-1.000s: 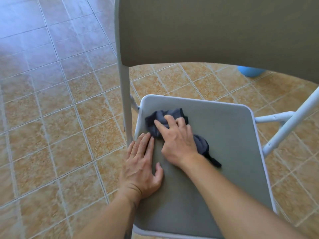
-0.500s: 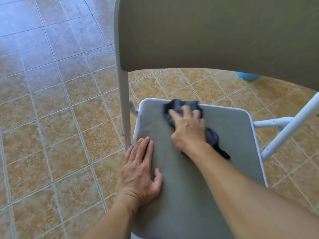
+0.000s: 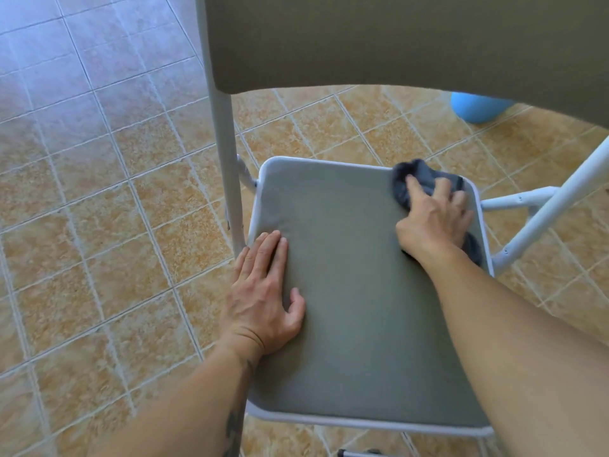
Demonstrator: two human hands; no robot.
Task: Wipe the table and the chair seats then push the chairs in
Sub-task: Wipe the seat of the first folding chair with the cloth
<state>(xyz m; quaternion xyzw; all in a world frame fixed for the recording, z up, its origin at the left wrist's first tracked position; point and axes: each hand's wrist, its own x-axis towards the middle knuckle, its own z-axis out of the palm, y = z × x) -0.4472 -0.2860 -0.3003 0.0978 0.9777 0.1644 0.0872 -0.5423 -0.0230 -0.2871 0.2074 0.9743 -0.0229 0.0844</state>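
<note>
My R hand (image 3: 435, 222) pressed the dark cloth (image 3: 425, 178), fingers straight, at approx 1 o'clock on the chair seat (image 3: 346, 291). L hand (image 3: 263, 298) lay flat at 9, steadying. Cloth looked soft, limp, light: best held by palm pressure on its bunched middle, I'd judge.

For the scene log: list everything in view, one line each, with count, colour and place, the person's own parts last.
chair seat: one, grey-green, white rim, centre
chair backrest: one, olive-grey, top of view
chair frame: one, white tubes, left and right of seat
cloth: one, dark blue-grey, seat's far right corner
round object: one, light blue, floor beyond chair, partly hidden
floor: one, tan tiles, all around
left grip: one, bare, flat on seat's left edge
right grip: one, bare, pressing the cloth
</note>
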